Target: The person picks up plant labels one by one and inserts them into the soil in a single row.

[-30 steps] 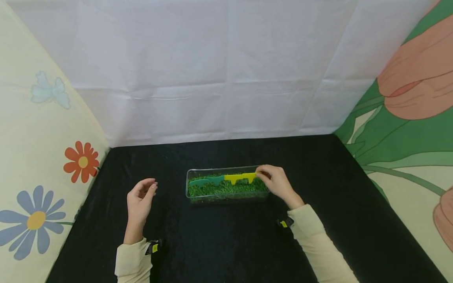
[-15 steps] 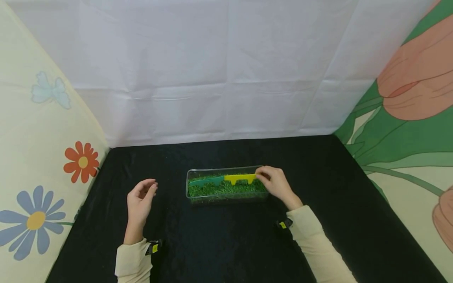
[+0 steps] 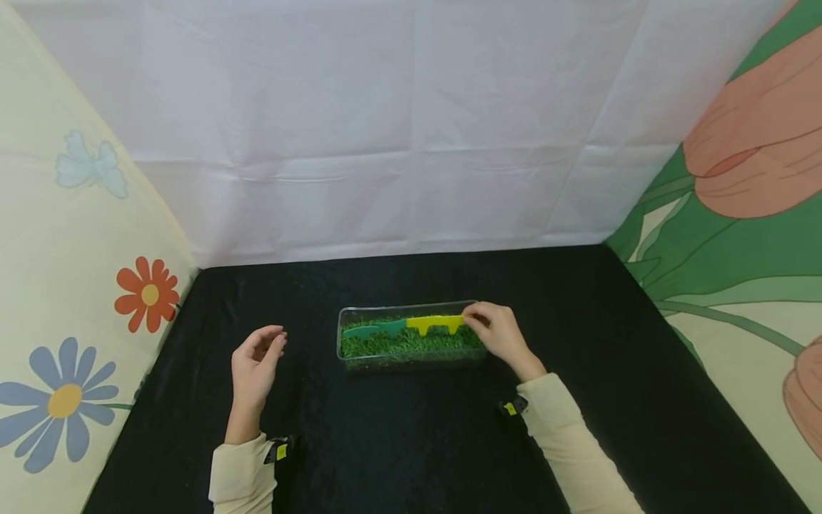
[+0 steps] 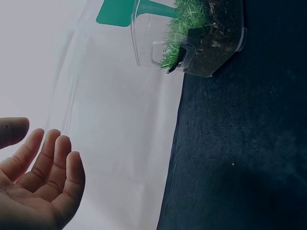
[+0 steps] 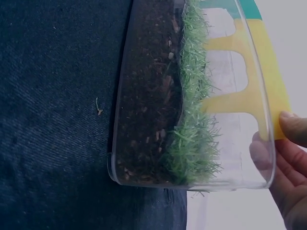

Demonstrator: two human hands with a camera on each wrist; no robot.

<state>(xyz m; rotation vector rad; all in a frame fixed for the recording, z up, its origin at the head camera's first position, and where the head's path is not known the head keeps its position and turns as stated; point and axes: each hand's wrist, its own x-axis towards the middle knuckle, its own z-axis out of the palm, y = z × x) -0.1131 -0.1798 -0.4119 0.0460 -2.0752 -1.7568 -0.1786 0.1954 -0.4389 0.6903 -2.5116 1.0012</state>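
Observation:
A clear plastic box [image 3: 411, 363] holds dark soil topped with green grass [image 3: 392, 346]. Above the grass, a flat yellow piece [image 3: 437, 321] stands upright on two legs whose ends go down into the blades. My right hand [image 3: 504, 334] pinches its right end between thumb and fingers, just over the box's rim. Lined up with it on the left is a teal piece [image 3: 379, 329], also on edge. To the box's left, my left hand [image 3: 254, 365] hovers with loosely bent fingers and holds nothing; the left wrist view shows its palm [image 4: 41, 196].
Black cloth [image 3: 398, 442] covers the table. A white sheet [image 3: 359, 128] hangs behind, and flower-printed panels [image 3: 58, 250] flank both sides. A small grass clipping [image 5: 98, 106] lies on the cloth beside the box.
My right hand and forearm have shifted very slightly left, still pinching the yellow piece. The left hand and the box look the same.

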